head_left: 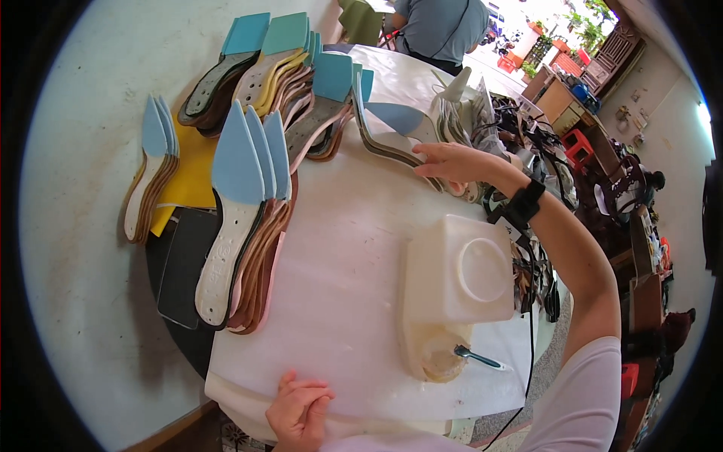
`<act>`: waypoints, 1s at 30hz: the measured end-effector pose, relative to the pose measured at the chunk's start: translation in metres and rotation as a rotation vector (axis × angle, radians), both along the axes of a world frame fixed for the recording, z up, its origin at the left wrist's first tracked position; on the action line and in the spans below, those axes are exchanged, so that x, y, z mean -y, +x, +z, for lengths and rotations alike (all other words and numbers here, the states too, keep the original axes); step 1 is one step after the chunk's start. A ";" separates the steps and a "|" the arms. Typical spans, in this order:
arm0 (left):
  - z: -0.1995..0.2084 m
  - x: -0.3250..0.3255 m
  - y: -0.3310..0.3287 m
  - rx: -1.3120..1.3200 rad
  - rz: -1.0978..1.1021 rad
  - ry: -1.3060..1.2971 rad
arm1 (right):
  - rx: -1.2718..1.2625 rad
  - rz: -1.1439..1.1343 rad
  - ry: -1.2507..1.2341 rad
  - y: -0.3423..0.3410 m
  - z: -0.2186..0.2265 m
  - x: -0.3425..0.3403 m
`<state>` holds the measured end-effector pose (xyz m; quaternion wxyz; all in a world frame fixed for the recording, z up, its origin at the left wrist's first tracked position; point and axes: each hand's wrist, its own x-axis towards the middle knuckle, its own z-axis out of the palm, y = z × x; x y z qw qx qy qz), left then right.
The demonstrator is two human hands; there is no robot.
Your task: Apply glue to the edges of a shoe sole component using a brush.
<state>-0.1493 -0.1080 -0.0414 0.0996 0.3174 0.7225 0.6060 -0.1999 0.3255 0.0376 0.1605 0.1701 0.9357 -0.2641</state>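
My right hand [458,164] reaches to the far right of the table, its fingers closed round the near end of some curved shoe insoles [388,145] with light blue ends. Beside it stands a fanned stack of pale insoles [450,120], partly hidden. My left hand [300,408] rests at the table's near edge, fingers curled, with nothing visible in them. To the left lies a large stack of insoles [224,256] with pointed blue tips and white and brown layers. Behind it are more stacks with turquoise ends [283,68].
A white plastic container [456,267] stands right of centre. Before it, a small tub [439,360] carries a teal-handled brush [479,358]. Straps and cables [538,151] crowd the right edge. A smaller insole stack [153,169] leans at far left. A person [440,30] sits beyond the table.
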 end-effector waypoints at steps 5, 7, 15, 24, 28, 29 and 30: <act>0.001 -0.001 0.000 0.021 -0.004 0.015 | 0.090 -0.003 -0.010 -0.010 -0.005 -0.010; 0.001 0.000 -0.002 0.016 -0.004 0.019 | 0.086 -0.001 -0.026 -0.010 -0.008 -0.011; 0.002 0.000 -0.002 0.043 -0.016 0.027 | -0.129 -0.165 -0.058 -0.002 -0.011 -0.004; 0.001 0.001 -0.001 0.055 -0.022 0.024 | -0.221 -0.303 0.154 0.000 0.020 0.016; 0.003 0.001 -0.002 0.047 -0.026 0.023 | -0.205 -0.279 0.231 0.002 0.021 0.009; 0.003 0.001 -0.002 0.047 -0.024 0.021 | -0.191 -0.280 0.235 0.002 0.019 0.008; 0.002 0.001 -0.002 0.041 -0.026 0.027 | -0.177 -0.283 0.241 0.002 0.017 0.007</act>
